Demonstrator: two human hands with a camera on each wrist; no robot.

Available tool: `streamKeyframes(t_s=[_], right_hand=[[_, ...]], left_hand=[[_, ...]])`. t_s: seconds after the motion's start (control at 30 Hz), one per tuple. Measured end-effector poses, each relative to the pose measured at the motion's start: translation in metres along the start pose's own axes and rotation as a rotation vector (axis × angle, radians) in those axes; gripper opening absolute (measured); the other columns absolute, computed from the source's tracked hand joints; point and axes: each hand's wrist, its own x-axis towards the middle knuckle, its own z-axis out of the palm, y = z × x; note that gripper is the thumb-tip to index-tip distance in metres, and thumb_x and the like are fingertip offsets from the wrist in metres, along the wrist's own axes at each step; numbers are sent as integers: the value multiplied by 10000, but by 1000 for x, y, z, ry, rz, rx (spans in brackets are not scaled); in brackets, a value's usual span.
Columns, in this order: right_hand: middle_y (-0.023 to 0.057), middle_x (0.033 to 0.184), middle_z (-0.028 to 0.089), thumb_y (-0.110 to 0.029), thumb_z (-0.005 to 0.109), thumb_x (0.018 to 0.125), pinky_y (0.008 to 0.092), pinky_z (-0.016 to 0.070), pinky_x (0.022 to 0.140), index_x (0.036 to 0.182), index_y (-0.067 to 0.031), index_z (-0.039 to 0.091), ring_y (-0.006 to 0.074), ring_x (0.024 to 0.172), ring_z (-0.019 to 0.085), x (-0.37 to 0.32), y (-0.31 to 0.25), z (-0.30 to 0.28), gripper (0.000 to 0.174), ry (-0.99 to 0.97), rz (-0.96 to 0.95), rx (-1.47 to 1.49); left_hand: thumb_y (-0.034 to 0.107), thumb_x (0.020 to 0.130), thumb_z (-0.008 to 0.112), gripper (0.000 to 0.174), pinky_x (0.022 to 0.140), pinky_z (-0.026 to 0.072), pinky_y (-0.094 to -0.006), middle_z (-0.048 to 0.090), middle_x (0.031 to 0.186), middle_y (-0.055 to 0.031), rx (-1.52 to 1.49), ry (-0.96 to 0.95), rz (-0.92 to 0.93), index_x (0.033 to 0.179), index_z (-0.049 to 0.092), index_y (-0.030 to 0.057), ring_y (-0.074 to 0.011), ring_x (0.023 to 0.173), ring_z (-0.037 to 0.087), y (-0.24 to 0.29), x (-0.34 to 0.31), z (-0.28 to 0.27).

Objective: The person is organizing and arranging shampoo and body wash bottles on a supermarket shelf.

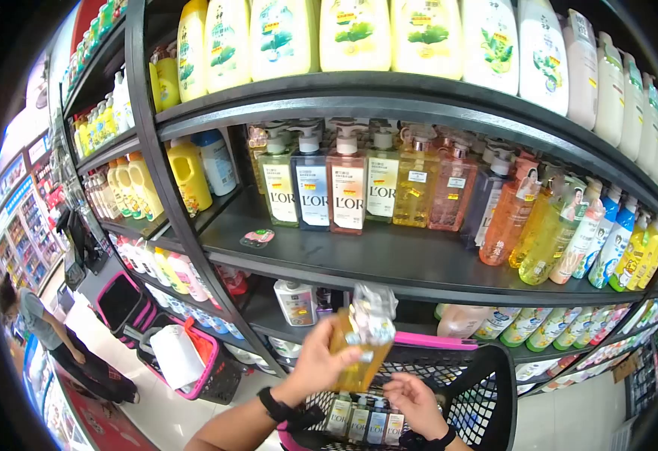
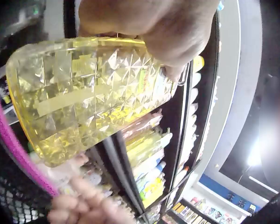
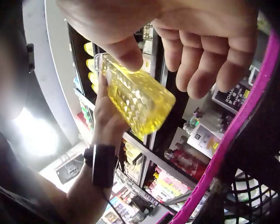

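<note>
My left hand (image 1: 320, 362) grips a clear pump bottle of yellow liquid (image 1: 366, 359), tilted above the black shopping basket (image 1: 487, 398) with a pink rim. Faceted walls and a pale label strip show on this bottle (image 2: 70, 100) in the left wrist view, where its pump end is hidden behind the hand. Beside the bottle's lower end, my right hand (image 1: 417, 404) hovers over the basket with relaxed, slightly bent fingers and nothing in them. Inside the basket, several square pump bottles (image 1: 376, 425) with "L'OR" labels stand in a row.
Matching pump bottles (image 1: 346, 188) line the middle shelf (image 1: 329, 252), with a small pink-and-green tag (image 1: 257, 238) lying in front. Large yellow bottles (image 1: 355, 34) fill the shelf above. At the left, another pink-rimmed basket (image 1: 171, 361) stands on the floor near a person (image 1: 62, 342).
</note>
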Motion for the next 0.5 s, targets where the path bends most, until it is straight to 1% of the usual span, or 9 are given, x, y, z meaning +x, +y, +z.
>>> streamKeyframes(t_s=[0.03,0.1,0.13,0.17,0.23,0.33,0.43,0.47,0.5], right_hand=[[91,1078,637,-36,604,926,269,506,849,1251,6,504,130,945,615,-4,7,-6,343,-1,5,-13],[84,1004,661,-45,570,949,280,519,821,1165,11,561,144,902,637,-11,17,-20,223,6,16,-42],[70,934,668,-50,566,954,279,523,817,1094,16,593,143,874,641,-15,22,-25,157,31,42,-25],[70,934,667,-50,566,954,278,524,814,1092,16,592,141,872,641,-18,29,-32,156,50,63,-24],[69,935,664,-51,567,953,275,526,807,1089,15,590,138,868,641,-23,50,-48,153,79,102,-21],[60,915,664,-46,574,933,258,515,767,1073,23,608,121,830,633,-29,71,-66,160,140,153,-27],[67,878,662,-45,575,917,251,518,740,1061,29,620,125,796,634,-28,72,-73,168,217,246,56],[69,872,662,-49,573,918,251,520,737,1056,31,620,127,792,635,-26,78,-78,167,227,275,79],[70,865,661,-53,570,918,251,522,734,1052,32,620,128,788,637,-24,83,-82,166,236,302,103]], left_hand=[[181,834,741,589,982,444,-336,562,1208,-106,-84,39,44,1285,424,-27,-178,1122,544,8,14,1],[298,853,735,653,989,436,-334,555,1217,-104,-242,71,125,1307,396,-28,-169,1125,540,32,43,6],[345,852,737,680,979,438,-329,561,1213,-102,-207,102,197,1308,399,-28,-167,1121,543,41,56,8],[365,851,734,675,962,443,-324,568,1207,-98,-203,128,234,1298,418,-30,-163,1111,545,46,70,10],[362,875,710,631,964,434,-319,572,1205,-97,-261,174,346,1287,437,-29,-160,1110,541,50,97,18],[340,908,675,575,976,419,-312,570,1208,-97,-322,181,428,1282,444,-30,-161,1118,533,64,128,35],[318,931,648,531,974,414,-310,569,1195,-97,-261,198,424,1272,446,-37,-159,1108,528,64,155,45],[315,936,642,517,949,424,-306,568,1173,-101,-273,202,455,1253,450,-45,-154,1072,527,62,165,50],[317,937,641,517,943,426,-304,568,1168,-103,-245,196,438,1252,450,-45,-151,1062,527,57,175,51]])
